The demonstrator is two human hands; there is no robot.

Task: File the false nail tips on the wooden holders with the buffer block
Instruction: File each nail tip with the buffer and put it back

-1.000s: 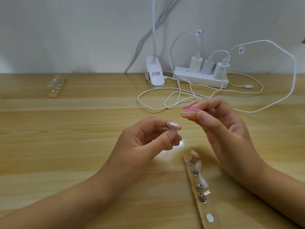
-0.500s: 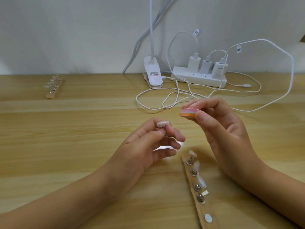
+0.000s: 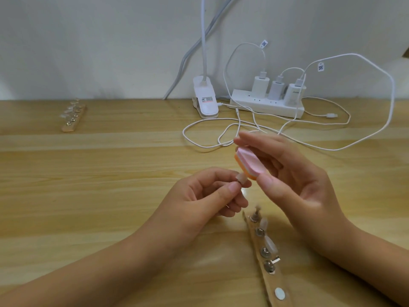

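Nail tip (image 3: 241, 179): pinched in left hand (image 3: 205, 196), at lower end of buffer block (image 3: 250, 163).
Buffer block: gripped by right hand (image 3: 298, 180).
Risk: heavy filing pressure may twist the nail tip free of its light pinch.

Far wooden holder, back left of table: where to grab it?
Probably pinch the far wooden holder across its long side edges at the bare near end, coming from the front. Nail tips stand in a row along its top, leaving only that end free.

Pale wall (image 3: 110, 41) behind light wooden table (image 3: 88, 185), glare patch
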